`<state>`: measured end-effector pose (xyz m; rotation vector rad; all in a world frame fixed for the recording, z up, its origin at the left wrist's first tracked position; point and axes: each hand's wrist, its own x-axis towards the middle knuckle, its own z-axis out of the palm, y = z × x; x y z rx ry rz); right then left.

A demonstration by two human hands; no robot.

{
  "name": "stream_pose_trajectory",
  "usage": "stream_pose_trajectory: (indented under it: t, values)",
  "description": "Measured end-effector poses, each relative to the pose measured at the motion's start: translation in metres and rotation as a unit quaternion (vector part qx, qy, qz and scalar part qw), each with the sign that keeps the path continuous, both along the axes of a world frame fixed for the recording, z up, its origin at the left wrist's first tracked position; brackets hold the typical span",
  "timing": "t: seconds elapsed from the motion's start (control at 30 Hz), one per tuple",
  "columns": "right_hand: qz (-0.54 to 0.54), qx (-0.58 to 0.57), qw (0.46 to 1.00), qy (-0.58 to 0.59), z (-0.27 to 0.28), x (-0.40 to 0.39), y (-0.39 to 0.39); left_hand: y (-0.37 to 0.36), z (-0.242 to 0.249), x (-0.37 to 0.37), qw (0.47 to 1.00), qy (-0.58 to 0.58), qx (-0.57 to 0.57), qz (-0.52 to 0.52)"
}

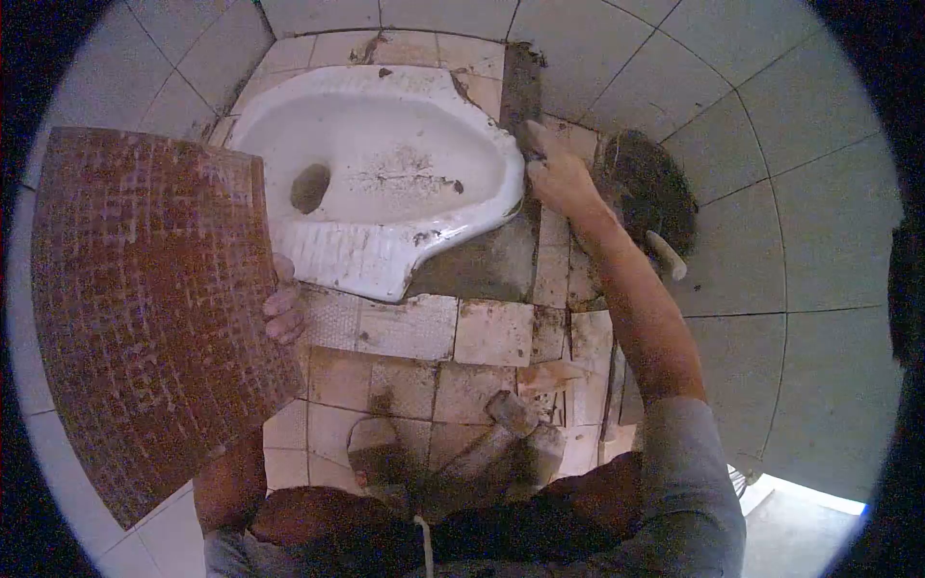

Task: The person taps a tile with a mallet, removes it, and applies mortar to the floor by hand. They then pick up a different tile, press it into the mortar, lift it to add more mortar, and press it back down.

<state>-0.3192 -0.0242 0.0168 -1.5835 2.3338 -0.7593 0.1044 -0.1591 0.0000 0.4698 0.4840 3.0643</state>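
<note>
My left hand (284, 306) grips the right edge of a large brown tile (154, 308), whose ridged back faces me; its fingertips show around the edge. My right hand (559, 178) reaches down to the grey mortar strip beside the right rim of a white squat toilet (385, 173). Its fingers look bent, and whether they hold anything is hidden. The toilet pan has dark debris on it. Grey mortar (482, 260) lies between the pan and the small floor tiles (491, 332).
A dark round container (650, 193) with a pale handle (667, 255) stands right of my right forearm. Grey tiled walls (800, 222) rise around. A block-like tool (511, 412) lies near my feet, among broken tile pieces.
</note>
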Motion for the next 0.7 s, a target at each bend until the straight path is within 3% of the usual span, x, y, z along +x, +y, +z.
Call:
stream_pose_trajectory:
  t: [0.13, 0.23, 0.33, 0.43, 0.57, 0.63, 0.7]
  values:
    - [0.042, -0.022, 0.995, 0.087, -0.006, 0.003, 0.013, 0.0, -0.001, 0.0, 1.0, 0.006, 0.002, -0.012]
    - [-0.004, 0.045, 0.999, 0.012, 0.008, 0.022, 0.03, -0.001, 0.0, -0.002, 1.0, 0.014, 0.004, -0.012]
    - [-0.014, 0.115, 0.993, 0.015, 0.023, 0.039, 0.04, 0.003, -0.002, -0.002, 1.0, 0.02, 0.006, -0.017]
    - [0.027, 0.096, 0.992, 0.071, 0.014, 0.039, 0.048, 0.003, 0.001, -0.005, 0.999, 0.025, 0.013, -0.019]
    - [-0.022, 0.149, 0.988, 0.02, 0.018, 0.049, 0.052, 0.004, 0.007, -0.002, 1.0, -0.011, -0.011, -0.009]
    - [0.029, 0.046, 0.997, 0.046, 0.006, 0.047, 0.059, 0.003, 0.003, 0.0, 1.0, -0.007, -0.014, -0.009]
    - [0.008, 0.096, 0.995, 0.037, 0.016, 0.052, 0.058, 0.005, 0.001, -0.001, 1.0, 0.0, -0.012, -0.01]
